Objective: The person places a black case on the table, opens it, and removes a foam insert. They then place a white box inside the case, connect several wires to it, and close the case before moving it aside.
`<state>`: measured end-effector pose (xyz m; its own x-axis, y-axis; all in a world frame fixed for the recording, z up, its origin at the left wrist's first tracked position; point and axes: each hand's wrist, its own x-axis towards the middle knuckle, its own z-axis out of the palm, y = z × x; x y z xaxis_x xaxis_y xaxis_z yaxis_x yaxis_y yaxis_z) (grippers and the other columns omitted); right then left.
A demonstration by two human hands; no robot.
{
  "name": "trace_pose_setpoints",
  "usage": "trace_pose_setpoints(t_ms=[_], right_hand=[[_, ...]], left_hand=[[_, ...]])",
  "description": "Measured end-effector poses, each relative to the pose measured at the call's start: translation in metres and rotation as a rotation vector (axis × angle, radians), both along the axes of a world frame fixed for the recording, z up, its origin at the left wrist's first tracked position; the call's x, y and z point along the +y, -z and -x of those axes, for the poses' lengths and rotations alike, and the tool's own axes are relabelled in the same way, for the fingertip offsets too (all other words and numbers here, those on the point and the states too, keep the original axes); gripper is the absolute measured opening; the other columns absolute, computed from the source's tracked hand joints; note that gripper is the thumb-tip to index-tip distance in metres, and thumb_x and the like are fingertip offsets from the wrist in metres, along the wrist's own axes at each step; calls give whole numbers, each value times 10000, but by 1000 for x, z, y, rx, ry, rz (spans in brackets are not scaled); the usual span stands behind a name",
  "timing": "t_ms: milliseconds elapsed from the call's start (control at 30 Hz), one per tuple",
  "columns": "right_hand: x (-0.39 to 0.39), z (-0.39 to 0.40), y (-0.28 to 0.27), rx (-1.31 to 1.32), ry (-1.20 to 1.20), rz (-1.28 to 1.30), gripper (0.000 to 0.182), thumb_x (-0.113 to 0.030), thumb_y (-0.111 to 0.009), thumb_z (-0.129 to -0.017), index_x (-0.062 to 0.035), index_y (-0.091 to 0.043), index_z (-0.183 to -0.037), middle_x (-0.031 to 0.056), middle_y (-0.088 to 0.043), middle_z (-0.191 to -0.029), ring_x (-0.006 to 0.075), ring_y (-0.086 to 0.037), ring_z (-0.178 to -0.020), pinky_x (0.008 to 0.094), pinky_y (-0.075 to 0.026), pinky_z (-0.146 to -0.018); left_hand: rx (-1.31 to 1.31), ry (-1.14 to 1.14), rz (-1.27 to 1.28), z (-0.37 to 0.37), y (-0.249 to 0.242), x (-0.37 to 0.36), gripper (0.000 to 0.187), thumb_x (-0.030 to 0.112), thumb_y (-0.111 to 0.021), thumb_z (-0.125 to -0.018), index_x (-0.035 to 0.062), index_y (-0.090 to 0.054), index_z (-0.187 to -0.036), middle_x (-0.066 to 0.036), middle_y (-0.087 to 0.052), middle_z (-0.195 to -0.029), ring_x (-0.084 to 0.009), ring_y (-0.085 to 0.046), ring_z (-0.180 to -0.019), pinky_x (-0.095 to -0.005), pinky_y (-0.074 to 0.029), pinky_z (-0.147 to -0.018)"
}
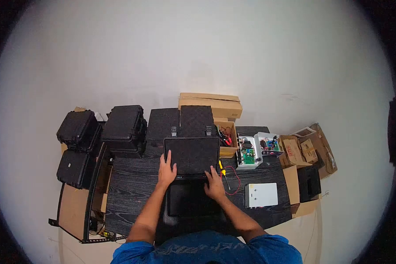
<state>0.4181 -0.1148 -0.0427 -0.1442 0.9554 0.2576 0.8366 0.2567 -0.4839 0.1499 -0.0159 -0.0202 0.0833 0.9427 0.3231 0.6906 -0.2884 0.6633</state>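
Observation:
An open black case stands before me, its raised lid (192, 155) lined with dark foam and its lower half (192, 198) nearest my body. My left hand (166, 170) lies on the lid's left edge, fingers apart and pointing up. At the lower right of the lid, my right hand (214, 184) touches the edge with its fingers spread. Just right of the case, a yellow-handled screwdriver (224, 172) lies beside a thin red wire (239, 180).
Black cases (124, 127) stand stacked at the left. Behind are a long cardboard box (210, 104) and a box of cables (226, 152). To the right are opened white enclosures with circuit boards (249, 154), a white box (262, 195) and cardboard boxes (292, 176).

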Motion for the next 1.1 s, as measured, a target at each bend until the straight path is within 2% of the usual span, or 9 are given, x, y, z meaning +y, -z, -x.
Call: trace_pose_setpoints(t_ms=[233, 333, 433, 600, 733, 767, 900, 1067, 1100], right_hand=[[27, 4, -28, -80, 126, -188, 709, -97, -739, -795, -67, -474, -1452, 244, -303, -1595, 497, -278, -1473, 603, -292, -1178], [40, 11, -39, -110, 194, -134, 741, -92, -729, -797, -71, -449, -1483, 251, -278, -1611, 529, -255, -1468, 611, -279, -1180], [41, 5, -26, -61, 98, -107, 790, -146, -735, -800, -94, -417, -1522, 233, -267, -1632, 549, -285, -1440, 637, -268, -1175], [9, 0, -1, -123, 72, -63, 833, -182, -756, -797, -83, -396, -1542, 235, -256, -1639, 506, -308, -1448, 628, -307, -1154], [-27, -11, 7, -134, 19, 120, 860, -208, -757, -815, -21, -355, -1551, 278, -229, -1642, 506, -297, -1465, 605, -313, -1153], [-41, -19, 16, 37, -48, 142, 839, -224, -737, -840, 6, -347, -1547, 279, -237, -1641, 517, -296, -1468, 569, -302, -1181], [-79, -21, 42, 0, -65, 76, 792, -259, -712, -893, -42, -351, -1564, 246, -273, -1635, 455, -317, -1482, 547, -320, -1193], [-111, -46, 27, 314, -81, 77, 701, -235, -679, -945, -25, -384, -1545, 244, -274, -1644, 431, -334, -1490, 509, -300, -1218], [-115, -63, 24, 293, -12, 59, 702, -231, -684, -941, -25, -387, -1543, 246, -289, -1636, 423, -338, -1490, 501, -301, -1218]], left_hand=[[38, 37, 75, 8, 20, -21, 816, 127, -620, -931, 143, -202, -1632, -370, -278, -1545, -577, -448, -1327, -546, -457, -1080], [37, 29, 91, 9, 22, -24, 818, 124, -612, -929, 146, -192, -1631, -368, -278, -1547, -574, -476, -1301, -546, -485, -1049], [67, 18, 51, 8, 24, -23, 809, 132, -608, -935, 144, -192, -1629, -358, -280, -1551, -564, -500, -1281, -540, -498, -1034], [115, -6, 89, 9, 25, -23, 790, 152, -618, -950, 134, -205, -1624, -350, -277, -1567, -549, -514, -1281, -529, -514, -1017], [133, -12, 24, 10, 27, -31, 758, 167, -628, -952, 43, -251, -1597, -355, -222, -1605, -540, -420, -1378, -520, -440, -1105], [136, 17, -26, 5, 27, -36, 753, 171, -633, -949, 18, -264, -1588, -353, -204, -1615, -539, -390, -1402, -516, -413, -1131], [187, 46, 47, 5, 15, -78, 774, 196, -678, -915, -46, -313, -1553, -345, -152, -1643, -514, -264, -1490, -523, -287, -1211], [488, 112, 85, 1, 12, -113, 839, 225, -723, -854, 9, -336, -1566, -289, -141, -1673, -470, -184, -1535, -611, -215, -1212], [542, 129, 93, -1, 12, -115, 844, 230, -727, -846, 19, -342, -1567, -277, -141, -1678, -461, -173, -1541, -629, -200, -1211]])
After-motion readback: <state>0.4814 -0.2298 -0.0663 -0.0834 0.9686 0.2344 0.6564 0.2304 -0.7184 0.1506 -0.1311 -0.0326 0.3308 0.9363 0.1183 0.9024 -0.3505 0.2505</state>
